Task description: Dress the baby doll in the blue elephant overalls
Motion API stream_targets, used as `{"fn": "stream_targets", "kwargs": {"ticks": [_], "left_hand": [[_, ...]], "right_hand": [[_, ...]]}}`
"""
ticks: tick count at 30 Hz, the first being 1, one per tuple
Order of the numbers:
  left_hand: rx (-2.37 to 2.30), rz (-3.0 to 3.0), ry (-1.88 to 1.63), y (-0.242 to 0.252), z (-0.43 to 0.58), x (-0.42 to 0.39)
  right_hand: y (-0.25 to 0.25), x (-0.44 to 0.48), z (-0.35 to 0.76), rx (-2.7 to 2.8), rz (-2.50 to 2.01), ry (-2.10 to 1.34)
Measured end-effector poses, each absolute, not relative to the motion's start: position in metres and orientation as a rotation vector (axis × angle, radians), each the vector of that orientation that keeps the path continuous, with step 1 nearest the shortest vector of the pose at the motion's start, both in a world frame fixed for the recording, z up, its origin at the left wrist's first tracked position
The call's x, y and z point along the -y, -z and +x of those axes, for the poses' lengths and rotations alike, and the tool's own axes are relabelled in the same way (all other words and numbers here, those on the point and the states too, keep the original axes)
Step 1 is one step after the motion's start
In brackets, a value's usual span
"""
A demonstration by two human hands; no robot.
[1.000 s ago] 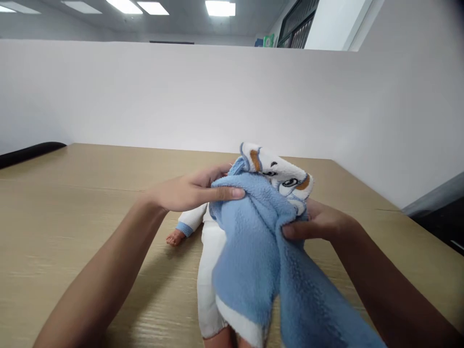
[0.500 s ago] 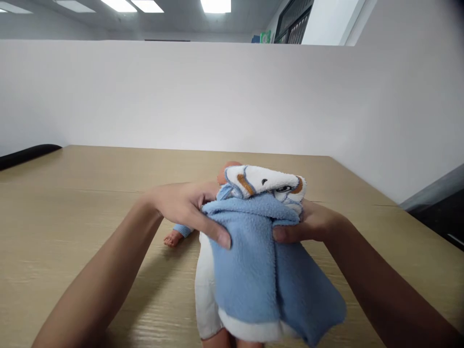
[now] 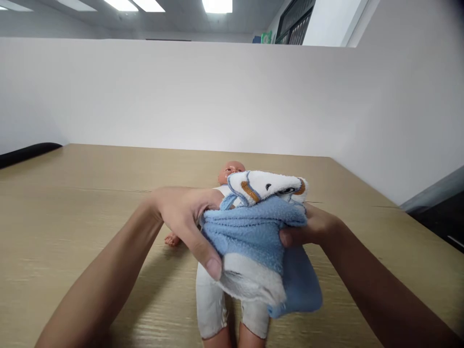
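Spanning the view: a long pale wooden table ran up to a white partition wall
Doll: a small plastic baby doll in white clothes lay on its back along the table's middle, head far from the person, bare legs near; its long axis ran straight away from the camera
Garment: a bunched light-blue fleece garment with white trim and an embroidered animal face was held just above the doll's chest and belly, between both hands
Left hand: fingers clamped on the garment's left edge, thumb down over the white hem
Right hand: fingers pinched shut on the right edge
Nearness: both hands equally close, one either side of the doll's axis
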State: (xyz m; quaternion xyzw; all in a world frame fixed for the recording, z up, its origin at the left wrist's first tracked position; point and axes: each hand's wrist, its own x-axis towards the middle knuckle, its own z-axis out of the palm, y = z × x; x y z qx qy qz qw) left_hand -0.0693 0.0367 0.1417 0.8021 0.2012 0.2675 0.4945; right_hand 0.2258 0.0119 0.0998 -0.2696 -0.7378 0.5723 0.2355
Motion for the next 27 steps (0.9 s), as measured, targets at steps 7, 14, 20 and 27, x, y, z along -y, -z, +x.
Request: {"fn": "stream_targets", "kwargs": {"ticks": [7, 14, 20, 27], "left_hand": [[-0.361, 1.919, -0.46, -0.139, -0.066, -0.041], [-0.164, 1.79, -0.317, -0.132, -0.063, -0.035], [-0.295, 1.554, -0.455, -0.102, -0.072, 0.022], [-0.726, 1.382, -0.821, -0.074, -0.072, 0.118]], "right_hand": [[-0.093, -0.012, 0.221, 1.951, -0.761, -1.745], [-0.093, -0.009, 0.217, 1.984, -0.576, -1.908], [-0.082, 0.039, 0.214, 1.792, -0.472, -1.84], [-0.082, 0.099, 0.182, 1.715, -0.657, -1.691]]}}
